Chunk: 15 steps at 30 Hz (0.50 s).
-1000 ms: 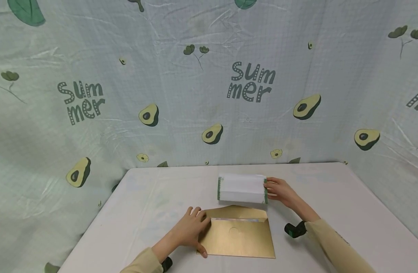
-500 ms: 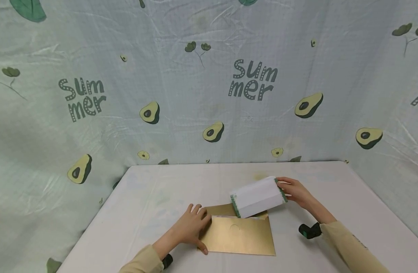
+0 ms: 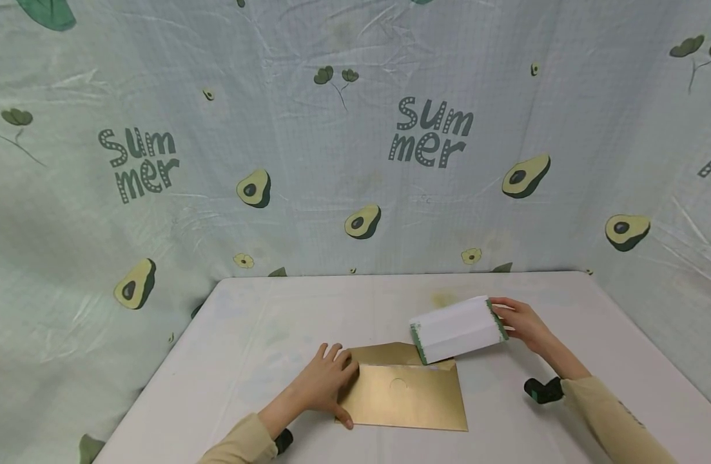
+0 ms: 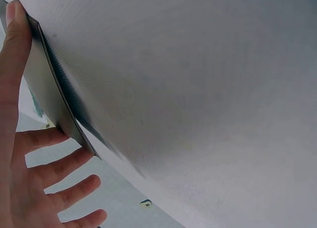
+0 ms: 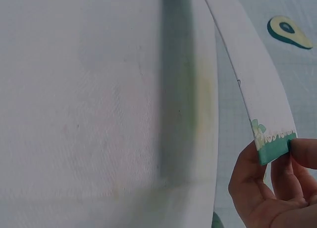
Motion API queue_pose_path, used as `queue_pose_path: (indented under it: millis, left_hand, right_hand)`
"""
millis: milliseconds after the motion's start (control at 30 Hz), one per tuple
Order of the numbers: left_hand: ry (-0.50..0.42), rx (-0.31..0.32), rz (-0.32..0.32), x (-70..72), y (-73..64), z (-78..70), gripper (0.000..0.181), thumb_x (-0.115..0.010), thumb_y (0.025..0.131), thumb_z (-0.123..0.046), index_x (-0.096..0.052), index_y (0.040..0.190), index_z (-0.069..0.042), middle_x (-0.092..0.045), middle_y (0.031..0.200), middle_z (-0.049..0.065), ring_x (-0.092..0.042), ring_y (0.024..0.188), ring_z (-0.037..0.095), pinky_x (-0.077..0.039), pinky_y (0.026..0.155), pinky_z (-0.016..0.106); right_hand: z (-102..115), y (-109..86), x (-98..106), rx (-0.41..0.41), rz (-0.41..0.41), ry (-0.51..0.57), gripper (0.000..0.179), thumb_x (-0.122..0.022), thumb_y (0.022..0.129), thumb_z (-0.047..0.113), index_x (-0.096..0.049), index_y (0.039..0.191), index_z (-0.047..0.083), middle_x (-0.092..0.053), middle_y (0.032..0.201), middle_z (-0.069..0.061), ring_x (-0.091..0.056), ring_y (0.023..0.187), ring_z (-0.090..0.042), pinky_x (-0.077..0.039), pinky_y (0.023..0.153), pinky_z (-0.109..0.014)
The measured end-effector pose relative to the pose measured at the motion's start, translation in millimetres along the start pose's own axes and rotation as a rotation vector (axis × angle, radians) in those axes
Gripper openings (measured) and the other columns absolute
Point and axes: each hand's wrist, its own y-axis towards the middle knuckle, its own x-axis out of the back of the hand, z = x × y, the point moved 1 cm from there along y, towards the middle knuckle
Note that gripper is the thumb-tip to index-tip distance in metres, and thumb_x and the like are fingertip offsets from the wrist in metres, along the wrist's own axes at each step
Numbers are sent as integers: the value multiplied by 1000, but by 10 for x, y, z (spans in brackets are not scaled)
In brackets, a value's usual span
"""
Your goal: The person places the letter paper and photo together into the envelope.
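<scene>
A gold envelope (image 3: 406, 399) lies on the table with its flap unfolded toward the far side. My left hand (image 3: 323, 385) grips its left end, thumb at the near corner and fingers farther up; the left wrist view shows the thumb (image 4: 16, 34) and two fingertips along the envelope's edge. Between thumb and fingers, my right hand (image 3: 520, 325) pinches the right end of a folded white sheet of paper (image 3: 456, 332) with green decorated ends. The sheet slants, its lower left corner overlapping the envelope's flap. In the right wrist view the pinched green end (image 5: 275, 149) shows clearly.
The white table (image 3: 262, 335) reaches back to a hanging cloth (image 3: 309, 148) printed with avocados and lettering. A black wrist device (image 3: 543, 390) sits by the right sleeve, and another (image 3: 283, 441) by the left.
My right hand has moved right with the paper, which has tilted and come down nearer, over the envelope's flap, then shifted right. My left hand and the envelope have stayed put.
</scene>
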Motion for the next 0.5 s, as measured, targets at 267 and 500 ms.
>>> queue_pose_path:
  millis: [267,500]
  left_hand:
    - [1,-2,-7,10,-11,2,94,-47,46,-88,-46,109,-18,-49,115,4,-43,109,25,-36,88,44]
    - [7,-1,-19,26,-21,-4,94,-47,46,-87,-46,109,-18,-49,115,5,-43,110,25,-36,89,45]
  right_hand:
    - [-23,-24,100,37,-60,-87,52,-36,96,30,-30,136,-2,-37,132,-31,-55,101,-22,-49,80,-37]
    - [-61,3,18,107,-29,-138,45,-42,94,23,-38,129,-6,-47,122,-32,-57,95,-20,-50,71,-31]
